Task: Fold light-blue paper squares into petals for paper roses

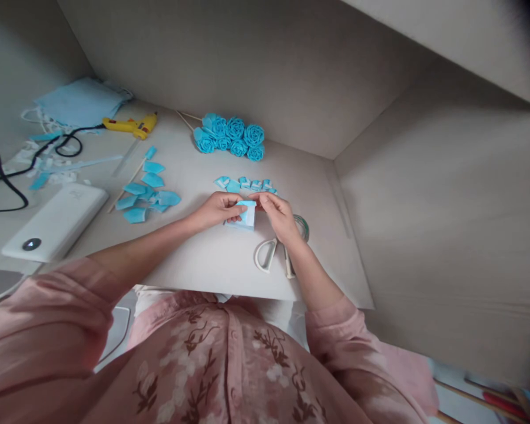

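Observation:
My left hand pinches a small folded piece of blue and white fabric between thumb and fingers, over the table. At its upper right corner are the closed fingertips of my right hand; exactly how they grip the edge is partly hidden. Just beyond my hands lies a row of small folded blue pieces. Scissors with white handles rest under my right wrist, their blades mostly hidden. Beside that wrist is a green ring-shaped coil, partly covered.
Several blue fabric roses on sticks lie at the back. Loose blue petals and a thin stick are at left. Further left are a yellow glue gun with black cord, blue masks, scraps and a white power bank.

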{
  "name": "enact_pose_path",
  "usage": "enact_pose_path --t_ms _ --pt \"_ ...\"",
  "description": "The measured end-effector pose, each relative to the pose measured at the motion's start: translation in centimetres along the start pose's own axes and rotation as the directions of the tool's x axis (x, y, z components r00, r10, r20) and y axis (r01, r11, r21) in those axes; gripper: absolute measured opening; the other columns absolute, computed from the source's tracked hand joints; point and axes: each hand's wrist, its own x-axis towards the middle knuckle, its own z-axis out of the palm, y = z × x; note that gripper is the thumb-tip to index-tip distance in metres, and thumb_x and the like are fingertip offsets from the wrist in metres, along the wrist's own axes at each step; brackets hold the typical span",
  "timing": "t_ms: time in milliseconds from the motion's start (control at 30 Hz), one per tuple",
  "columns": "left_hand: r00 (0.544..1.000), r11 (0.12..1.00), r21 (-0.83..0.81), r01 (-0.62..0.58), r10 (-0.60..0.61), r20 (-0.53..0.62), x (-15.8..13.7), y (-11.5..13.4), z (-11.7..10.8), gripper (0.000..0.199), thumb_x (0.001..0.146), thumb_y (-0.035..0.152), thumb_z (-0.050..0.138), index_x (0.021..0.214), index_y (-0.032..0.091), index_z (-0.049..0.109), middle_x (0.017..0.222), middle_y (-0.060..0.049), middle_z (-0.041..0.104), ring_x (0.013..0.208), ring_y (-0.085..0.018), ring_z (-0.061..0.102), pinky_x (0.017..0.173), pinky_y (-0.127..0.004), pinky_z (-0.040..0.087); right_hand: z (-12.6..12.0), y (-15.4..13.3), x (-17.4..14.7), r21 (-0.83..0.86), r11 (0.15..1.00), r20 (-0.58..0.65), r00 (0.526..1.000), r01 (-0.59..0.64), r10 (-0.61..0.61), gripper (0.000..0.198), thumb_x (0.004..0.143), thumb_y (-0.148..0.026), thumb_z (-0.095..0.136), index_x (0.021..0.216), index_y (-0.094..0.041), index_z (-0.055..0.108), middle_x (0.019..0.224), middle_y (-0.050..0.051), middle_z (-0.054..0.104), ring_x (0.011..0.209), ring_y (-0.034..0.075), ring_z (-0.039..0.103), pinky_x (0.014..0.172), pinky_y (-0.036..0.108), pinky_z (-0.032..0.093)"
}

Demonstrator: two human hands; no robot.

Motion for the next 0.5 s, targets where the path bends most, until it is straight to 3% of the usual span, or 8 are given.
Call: enact_pose_path --t_ms 167,500 --pt "1.000 1.000 -0.012 0.001 0.000 0.017 0.11 -0.17 0.04 0.031 0.074 0.041 0.072 0.067 0.014 0.059 0.053 0.002 0.057 0.047 -0.007 0.049 0.046 -0.019 0.038 -0.01 0.30 0.15 -0.076 0.997 -0.008 1.000 0.014 -0.014 0.035 0.087 -0.056 0.062 0.091 -0.023 0.074 0.085 0.000 0.071 0.080 0.014 0.063 0.078 0.029 0.051" --pt "1.000 1.000 -0.028 -0.005 0.005 0.026 -0.09 0.20 0.16 0.039 0.073 0.050 0.073 0.067 0.015 0.059 0.056 0.000 0.059 0.049 -0.008 0.050 0.047 -0.020 0.038 -0.06 0.91 0.35 -0.057 0.998 -0.079 0.997 -0.004 -0.001 0.026 0.080 -0.046 0.070 0.089 -0.022 0.075 0.085 0.000 0.074 0.075 0.013 0.062 0.074 0.027 0.050"
